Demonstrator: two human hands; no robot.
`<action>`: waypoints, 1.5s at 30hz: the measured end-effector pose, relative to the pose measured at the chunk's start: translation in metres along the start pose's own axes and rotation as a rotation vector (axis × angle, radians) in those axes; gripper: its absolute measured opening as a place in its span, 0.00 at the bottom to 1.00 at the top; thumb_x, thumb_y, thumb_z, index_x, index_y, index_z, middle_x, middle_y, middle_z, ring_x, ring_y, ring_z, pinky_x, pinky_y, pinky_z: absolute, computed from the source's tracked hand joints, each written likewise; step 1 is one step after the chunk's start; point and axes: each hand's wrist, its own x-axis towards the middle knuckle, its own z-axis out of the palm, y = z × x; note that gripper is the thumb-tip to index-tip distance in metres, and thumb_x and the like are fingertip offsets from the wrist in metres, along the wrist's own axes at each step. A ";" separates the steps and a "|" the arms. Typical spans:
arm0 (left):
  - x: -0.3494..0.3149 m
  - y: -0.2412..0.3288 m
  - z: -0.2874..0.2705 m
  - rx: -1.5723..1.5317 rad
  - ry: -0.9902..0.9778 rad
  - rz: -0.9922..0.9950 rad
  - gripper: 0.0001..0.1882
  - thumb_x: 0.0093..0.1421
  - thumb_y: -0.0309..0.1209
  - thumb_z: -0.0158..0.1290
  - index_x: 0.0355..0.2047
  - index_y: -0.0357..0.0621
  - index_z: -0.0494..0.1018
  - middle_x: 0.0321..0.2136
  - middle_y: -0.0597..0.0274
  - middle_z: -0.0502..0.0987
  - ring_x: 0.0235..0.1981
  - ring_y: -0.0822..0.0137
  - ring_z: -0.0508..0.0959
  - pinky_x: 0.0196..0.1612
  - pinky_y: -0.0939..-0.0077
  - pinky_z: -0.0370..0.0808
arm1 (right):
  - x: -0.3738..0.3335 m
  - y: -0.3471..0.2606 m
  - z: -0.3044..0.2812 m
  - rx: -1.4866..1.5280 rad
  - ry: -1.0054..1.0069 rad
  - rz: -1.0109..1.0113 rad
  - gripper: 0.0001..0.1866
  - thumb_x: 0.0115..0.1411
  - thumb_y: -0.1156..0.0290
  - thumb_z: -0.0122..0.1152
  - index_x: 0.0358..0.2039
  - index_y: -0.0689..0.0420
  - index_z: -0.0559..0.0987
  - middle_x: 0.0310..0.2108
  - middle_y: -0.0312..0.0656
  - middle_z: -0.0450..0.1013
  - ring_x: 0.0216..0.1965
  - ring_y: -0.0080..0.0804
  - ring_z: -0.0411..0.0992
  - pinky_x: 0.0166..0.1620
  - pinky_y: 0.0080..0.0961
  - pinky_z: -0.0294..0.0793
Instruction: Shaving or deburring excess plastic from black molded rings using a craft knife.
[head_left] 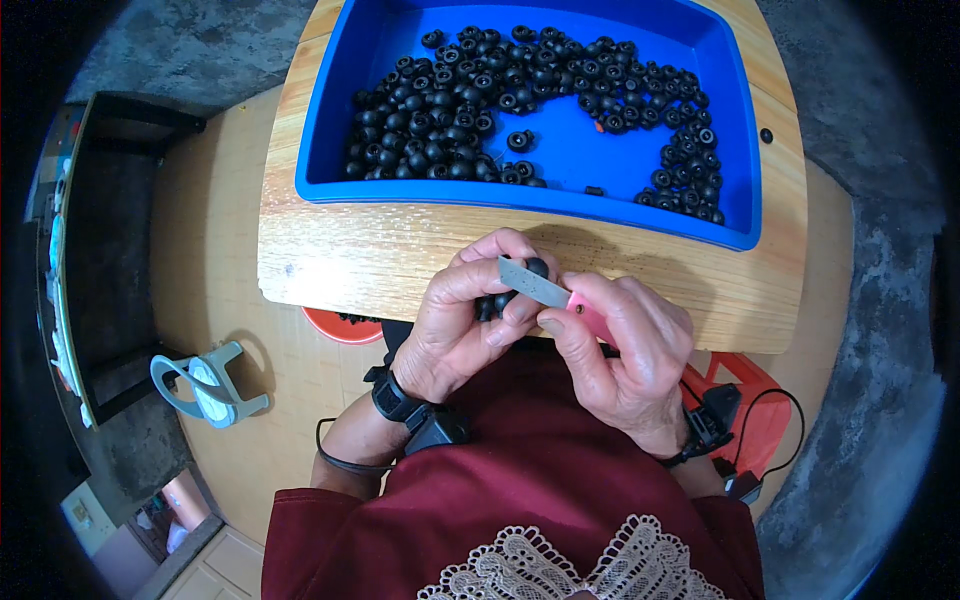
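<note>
My left hand [445,325] is closed around a few small round black parts [538,267], which look like rubber or plastic. They are partly hidden by the fingers and a blade. In my right hand [635,345] is a small knife [540,287] with a flat grey blade and a pink handle, pinched between thumb and fingers. Its blade lies across the black parts, by the left fingertips; whether the edge cuts into one, I cannot tell. Just beyond both hands stands a blue tray [420,193] with many loose black parts [430,120] of the same kind.
The tray rests on a wooden table [390,250], with one stray black part [766,135] to its right. Below the table's left edge is a red basin [345,328] with dark pieces. A red plastic stool [765,425] stands at right, a pale blue plastic frame [215,385] at left.
</note>
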 end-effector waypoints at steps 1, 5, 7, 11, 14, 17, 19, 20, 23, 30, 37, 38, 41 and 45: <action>0.000 0.000 0.000 0.000 0.005 0.001 0.10 0.55 0.25 0.49 0.38 0.36 0.71 0.30 0.46 0.71 0.17 0.73 0.68 0.15 0.86 0.65 | 0.000 0.000 0.000 0.000 0.000 0.000 0.11 0.50 0.70 0.66 0.31 0.60 0.76 0.17 0.36 0.68 0.16 0.31 0.67 0.19 0.26 0.65; 0.000 0.000 0.000 0.020 0.015 0.010 0.09 0.56 0.25 0.48 0.36 0.36 0.71 0.30 0.46 0.72 0.17 0.74 0.68 0.15 0.86 0.65 | -0.001 0.001 0.001 -0.002 -0.005 0.010 0.11 0.50 0.70 0.66 0.32 0.61 0.76 0.17 0.37 0.68 0.16 0.32 0.68 0.19 0.26 0.65; 0.000 0.001 0.000 0.022 -0.011 0.003 0.09 0.55 0.25 0.48 0.36 0.36 0.71 0.30 0.46 0.72 0.17 0.74 0.68 0.16 0.86 0.65 | -0.001 0.000 0.001 -0.003 -0.002 0.011 0.11 0.50 0.70 0.66 0.32 0.61 0.76 0.17 0.37 0.68 0.16 0.32 0.68 0.19 0.26 0.65; -0.002 0.001 0.002 0.030 -0.008 0.014 0.06 0.55 0.23 0.50 0.33 0.36 0.72 0.28 0.46 0.72 0.16 0.75 0.67 0.15 0.87 0.65 | -0.001 0.002 0.000 -0.002 0.004 0.071 0.09 0.51 0.72 0.64 0.31 0.61 0.75 0.17 0.39 0.67 0.16 0.34 0.67 0.19 0.28 0.65; -0.007 0.002 0.013 0.122 -0.029 0.034 0.03 0.55 0.22 0.50 0.29 0.35 0.71 0.25 0.47 0.71 0.14 0.76 0.65 0.14 0.88 0.63 | -0.001 0.009 -0.006 0.045 0.029 0.235 0.08 0.52 0.74 0.63 0.30 0.63 0.75 0.18 0.41 0.69 0.17 0.32 0.68 0.20 0.25 0.65; -0.003 0.008 0.012 0.047 -0.008 0.003 0.03 0.56 0.23 0.51 0.28 0.34 0.71 0.23 0.49 0.70 0.13 0.76 0.64 0.12 0.89 0.62 | -0.002 0.010 -0.011 0.099 0.063 0.251 0.08 0.52 0.74 0.64 0.30 0.64 0.75 0.20 0.42 0.71 0.18 0.28 0.68 0.21 0.22 0.66; -0.004 0.004 0.009 0.045 -0.040 0.009 0.03 0.56 0.23 0.51 0.29 0.34 0.72 0.24 0.50 0.70 0.14 0.75 0.65 0.11 0.89 0.62 | 0.000 0.004 -0.011 0.136 0.063 0.247 0.08 0.52 0.74 0.64 0.30 0.64 0.75 0.20 0.42 0.71 0.18 0.28 0.68 0.21 0.22 0.66; -0.004 0.003 0.009 0.021 -0.023 0.013 0.04 0.56 0.23 0.51 0.30 0.34 0.72 0.24 0.50 0.70 0.15 0.75 0.66 0.11 0.89 0.62 | 0.000 0.000 -0.012 0.133 0.037 0.248 0.08 0.51 0.74 0.64 0.30 0.63 0.75 0.20 0.42 0.70 0.17 0.28 0.68 0.21 0.22 0.65; -0.006 0.002 0.009 0.000 0.015 0.029 0.04 0.56 0.23 0.50 0.31 0.34 0.71 0.25 0.49 0.70 0.15 0.74 0.66 0.12 0.88 0.63 | 0.001 -0.007 -0.012 0.168 0.011 0.178 0.08 0.51 0.74 0.65 0.30 0.62 0.75 0.19 0.41 0.70 0.17 0.29 0.68 0.20 0.23 0.65; -0.003 0.003 0.006 0.015 -0.047 0.019 0.05 0.55 0.24 0.49 0.31 0.34 0.71 0.25 0.50 0.69 0.15 0.74 0.66 0.13 0.87 0.62 | 0.002 -0.011 -0.010 0.128 -0.060 0.074 0.10 0.51 0.72 0.66 0.31 0.61 0.75 0.17 0.38 0.68 0.15 0.29 0.66 0.18 0.25 0.63; -0.003 0.002 0.007 0.007 -0.007 0.032 0.06 0.55 0.24 0.48 0.32 0.34 0.70 0.24 0.50 0.68 0.15 0.74 0.65 0.13 0.87 0.62 | 0.002 -0.008 -0.006 0.086 -0.058 0.039 0.10 0.50 0.72 0.66 0.30 0.60 0.75 0.16 0.37 0.66 0.15 0.30 0.66 0.17 0.26 0.62; -0.003 0.003 0.007 0.005 -0.018 0.027 0.06 0.55 0.24 0.48 0.32 0.34 0.70 0.24 0.50 0.68 0.15 0.74 0.65 0.13 0.87 0.62 | 0.001 -0.008 -0.006 0.089 -0.058 0.041 0.10 0.50 0.72 0.66 0.30 0.60 0.75 0.16 0.37 0.66 0.15 0.30 0.66 0.17 0.26 0.62; -0.003 0.002 0.007 -0.002 -0.024 0.024 0.07 0.55 0.24 0.48 0.33 0.34 0.71 0.24 0.50 0.69 0.15 0.73 0.65 0.13 0.87 0.62 | 0.001 -0.007 -0.004 0.098 -0.055 0.042 0.10 0.50 0.72 0.66 0.30 0.60 0.75 0.17 0.37 0.66 0.15 0.30 0.66 0.18 0.26 0.62; -0.002 0.002 0.006 -0.012 -0.039 0.019 0.07 0.55 0.24 0.48 0.34 0.34 0.71 0.24 0.49 0.69 0.15 0.73 0.65 0.13 0.87 0.63 | 0.001 -0.007 -0.005 0.095 -0.057 0.044 0.10 0.50 0.72 0.66 0.30 0.60 0.74 0.17 0.37 0.67 0.15 0.30 0.67 0.18 0.26 0.63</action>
